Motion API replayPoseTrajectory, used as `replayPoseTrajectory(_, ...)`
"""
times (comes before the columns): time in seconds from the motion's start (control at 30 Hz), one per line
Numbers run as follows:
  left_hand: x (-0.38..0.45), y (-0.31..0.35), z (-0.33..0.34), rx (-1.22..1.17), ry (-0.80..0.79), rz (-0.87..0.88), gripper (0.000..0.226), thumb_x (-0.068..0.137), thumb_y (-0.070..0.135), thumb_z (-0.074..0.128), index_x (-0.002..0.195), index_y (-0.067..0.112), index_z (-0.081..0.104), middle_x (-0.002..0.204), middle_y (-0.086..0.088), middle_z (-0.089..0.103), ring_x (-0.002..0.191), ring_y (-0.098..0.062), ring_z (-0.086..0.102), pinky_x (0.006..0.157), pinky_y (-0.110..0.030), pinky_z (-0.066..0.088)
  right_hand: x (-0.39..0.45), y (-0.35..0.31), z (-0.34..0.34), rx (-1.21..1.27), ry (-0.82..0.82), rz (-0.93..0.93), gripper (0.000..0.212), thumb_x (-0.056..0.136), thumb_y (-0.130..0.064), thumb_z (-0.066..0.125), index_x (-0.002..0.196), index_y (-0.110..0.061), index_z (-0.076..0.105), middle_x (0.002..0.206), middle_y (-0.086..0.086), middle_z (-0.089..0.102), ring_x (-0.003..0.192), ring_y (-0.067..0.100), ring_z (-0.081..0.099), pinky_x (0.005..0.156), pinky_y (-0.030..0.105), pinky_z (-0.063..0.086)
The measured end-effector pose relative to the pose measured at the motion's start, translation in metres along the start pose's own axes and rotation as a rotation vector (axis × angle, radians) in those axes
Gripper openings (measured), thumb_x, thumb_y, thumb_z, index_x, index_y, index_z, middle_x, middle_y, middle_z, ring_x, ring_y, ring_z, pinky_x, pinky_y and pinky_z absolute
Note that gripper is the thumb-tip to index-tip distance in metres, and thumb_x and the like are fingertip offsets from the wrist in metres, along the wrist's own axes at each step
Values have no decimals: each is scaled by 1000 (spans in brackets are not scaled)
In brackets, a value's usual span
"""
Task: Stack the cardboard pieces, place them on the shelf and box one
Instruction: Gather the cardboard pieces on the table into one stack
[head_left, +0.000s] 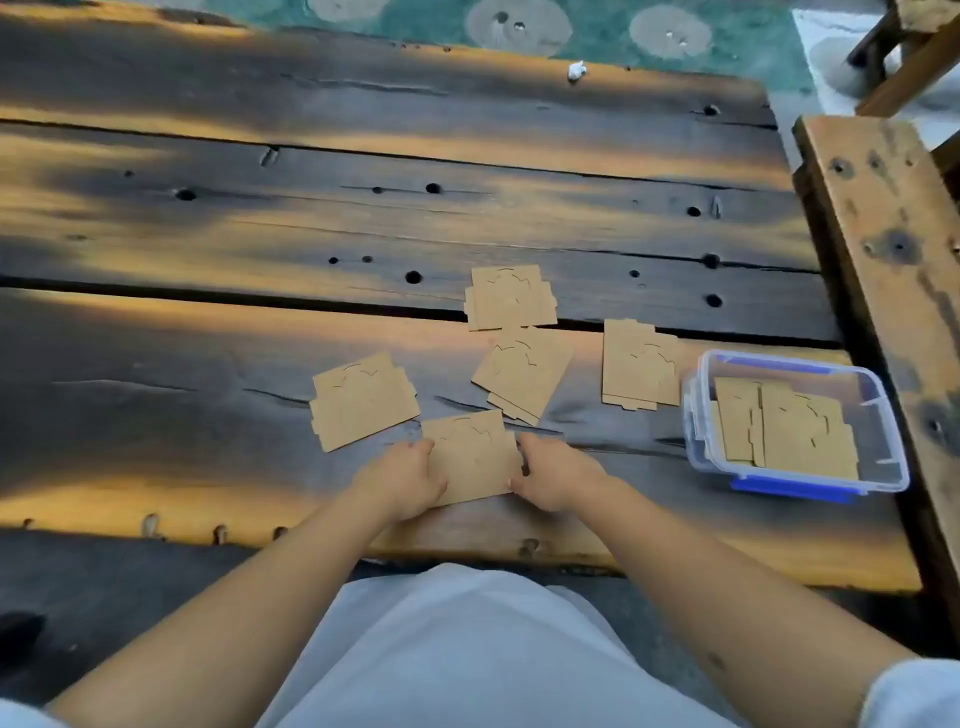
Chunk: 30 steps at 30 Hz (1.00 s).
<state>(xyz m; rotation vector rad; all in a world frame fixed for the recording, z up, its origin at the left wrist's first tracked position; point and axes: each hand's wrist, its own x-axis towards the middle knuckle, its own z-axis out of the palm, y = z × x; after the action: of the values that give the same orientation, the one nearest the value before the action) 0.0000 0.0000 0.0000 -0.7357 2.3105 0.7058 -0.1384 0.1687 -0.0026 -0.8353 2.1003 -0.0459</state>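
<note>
Near the front edge of the wooden table (208, 332), straight ahead of me, lies the nearest cardboard piece (470, 457), and both my hands are on it. Left hand (402, 480) grips its left edge, fingers curled over the top; right hand (553, 478) grips the right edge the same way. Both partly closed on that one piece, thumbs hidden so I can't tell how tight. Piece lies flat, long axis roughly left-right, slightly tilted, spanning the gap between the hands. Neither hand nearer; it's centred.

Taking that held piece as landmark: four more loose cardboard pieces sit beyond it. One just to its left (363, 400), near but apart. One just behind and to the right (522, 371), corner close to the held piece. One farther back (509, 297), overlapping or touching the previous one. One well to the right and back (640, 364). So five loose pieces on the table, counting the held one.

Farther right of the held piece sits one clear plastic container (698, 415) with blue clips, no lid on, holding cardboard pieces (800, 431), at least two, exact count unclear.

My judgement: stacking is barely begun; the coming move is carrying the held piece forward onto a neighbour, left one closest to the left hand. No shelf identifiable.
</note>
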Motion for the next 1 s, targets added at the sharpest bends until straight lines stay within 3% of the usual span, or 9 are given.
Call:
replayPoseTrajectory(0.17, -3, -10, 23, -205, -23, -72, 51, 88, 34, 52, 134, 13, 40, 134, -14, 45, 115, -29, 50, 87, -34, 41, 3, 1, 20, 0, -36, -9, 64, 90, -43, 55, 140, -15, 28, 139, 12, 40, 122, 33, 47, 94, 44, 44)
replayPoseTrajectory(0.27, -2, -10, 29, -318, 6, -109, 54, 86, 34, 53, 134, 10, 42, 134, -15, 47, 117, -28, 48, 83, -31, 36, 8, -1, 28, 105, 53, 17, 67, 89, -39, 56, 143, -16, 25, 138, 15, 38, 121, 38, 46, 94, 43, 42)
replayPoseTrajectory(0.43, 3, -9, 35, -480, 39, -183, 53, 86, 35, 56, 131, 9, 46, 136, -12, 49, 118, -26, 49, 83, -29, 34, 17, -11, 34, 324, 80, 78, 62, 88, -31, 62, 140, -17, 31, 136, 15, 41, 118, 34, 50, 88, 36, 43)
replayPoseTrajectory(0.57, 6, -6, 33, -808, 77, -274, 49, 87, 32, 59, 132, 16, 48, 116, 2, 52, 103, -19, 49, 83, -28, 36, 25, -14, 31, 445, 96, 142, 63, 85, -30, 67, 138, -17, 35, 135, 12, 45, 117, 30, 51, 87, 35, 44)
replayPoseTrajectory(0.67, 7, -9, 33, -886, 86, -297, 46, 86, 27, 62, 129, 17, 48, 109, 6, 52, 99, -17, 50, 79, -28, 37, 28, -13, 26, 512, 73, 200, 63, 85, -30, 66, 139, -16, 36, 133, 10, 49, 113, 27, 52, 79, 31, 42)
replayPoseTrajectory(0.73, 7, -13, 34, -878, 82, -295, 40, 86, 22, 62, 124, 17, 51, 107, 3, 59, 99, -20, 56, 76, -30, 45, 29, -12, 24, 492, 73, 201, 42, 88, -28, 62, 124, -17, 45, 123, 9, 56, 98, 23, 52, 71, 31, 40)
replayPoseTrajectory(0.8, 7, -19, 36, -813, 114, -305, 20, 85, 17, 61, 105, 20, 56, 103, -2, 65, 97, -24, 61, 81, -36, 52, 28, -11, 23, 419, 83, 174, 19, 91, -31, 60, 98, -19, 48, 109, 7, 59, 90, 23, 51, 69, 32, 39)
replayPoseTrajectory(0.9, 8, -29, 36, -759, 183, -341, 11, 82, 16, 64, 79, 23, 55, 90, -4, 68, 93, -27, 64, 85, -39, 53, 28, -18, 18, 379, 92, 130, 22, 91, -34, 62, 87, -17, 48, 95, 3, 58, 89, 24, 53, 71, 33, 40)
replayPoseTrajectory(1.0, 6, -38, 26, -793, 233, -390, 16, 82, 20, 66, 74, 23, 52, 76, 4, 62, 83, -24, 62, 70, -33, 47, 35, -35, 9, 373, 136, 96, 23, 89, -33, 65, 89, -16, 50, 93, 2, 58, 88, 23, 54, 69, 33, 40)
